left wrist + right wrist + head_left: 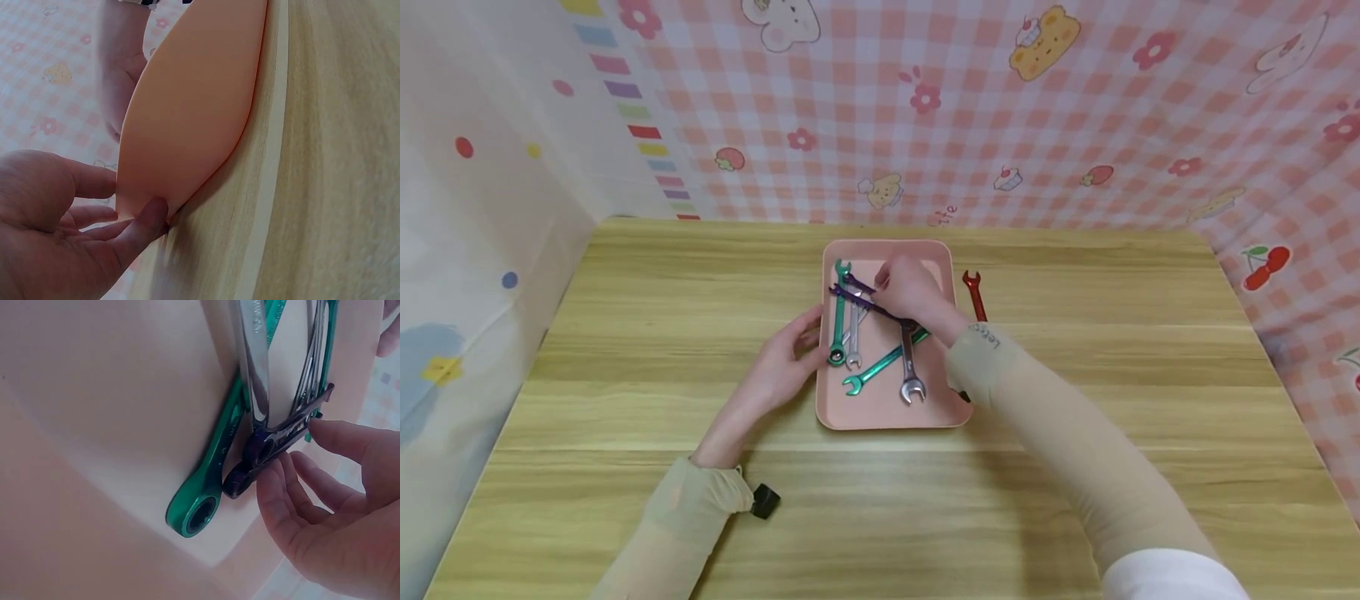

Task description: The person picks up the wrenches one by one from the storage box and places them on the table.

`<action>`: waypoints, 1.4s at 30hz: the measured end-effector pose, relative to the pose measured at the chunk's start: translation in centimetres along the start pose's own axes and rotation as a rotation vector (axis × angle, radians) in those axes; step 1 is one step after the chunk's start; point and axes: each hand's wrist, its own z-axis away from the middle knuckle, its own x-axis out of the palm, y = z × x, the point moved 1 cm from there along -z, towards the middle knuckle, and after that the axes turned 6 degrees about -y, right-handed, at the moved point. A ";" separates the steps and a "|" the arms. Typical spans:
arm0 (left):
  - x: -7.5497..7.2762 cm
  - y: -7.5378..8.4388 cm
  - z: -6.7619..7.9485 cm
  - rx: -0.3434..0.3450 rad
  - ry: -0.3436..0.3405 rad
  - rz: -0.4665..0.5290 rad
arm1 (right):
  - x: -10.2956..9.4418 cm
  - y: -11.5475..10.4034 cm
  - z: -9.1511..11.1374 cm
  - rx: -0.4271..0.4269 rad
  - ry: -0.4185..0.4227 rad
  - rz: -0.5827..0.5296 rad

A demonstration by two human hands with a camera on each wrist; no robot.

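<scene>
Head view: bright, diffuse light; soft shadow on the table [887, 517], near right. Wrist views: dimmer; highlights along the silver wrench [254, 369].

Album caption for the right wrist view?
A right hand pinches a purple wrench among green wrenches and silver wrenches in a pink tray.

Beyond the right hand [910, 292], red script on the backdrop cloth [850, 108] shows letters like "ite". Behind that same hand, the sleeve [1060, 417] carries small dark lettering near the cuff, seemingly starting "Le". Just beside its fingertips, raised characters on a silver wrench [253, 356] and a green wrench [215, 447] cannot be read.
</scene>
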 end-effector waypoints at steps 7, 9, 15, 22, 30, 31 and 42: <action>0.0 -0.1 0.0 0.004 0.000 -0.007 | 0.2 0.3 -0.1 0.034 -0.004 -0.020; 0.0 -0.1 0.0 0.002 0.002 -0.003 | 0.2 0.4 -0.2 0.038 0.009 -0.031; 0.0 -0.1 -0.1 0.003 -0.003 0.003 | 0.3 0.5 -0.2 0.037 0.033 -0.053; 0.0 -0.1 -0.2 0.006 -0.005 0.004 | 0.3 0.5 -0.5 0.050 0.026 -0.081; 0.0 0.0 -0.2 -0.001 -0.003 0.008 | -0.5 1.2 -0.4 -0.027 0.044 -0.197; 0.0 -0.1 -0.1 0.000 -0.003 0.008 | -0.6 1.3 -0.4 -0.034 0.046 -0.214; 0.0 -0.1 0.1 -0.001 0.003 0.012 | -2.4 2.1 0.8 -0.084 0.021 -0.520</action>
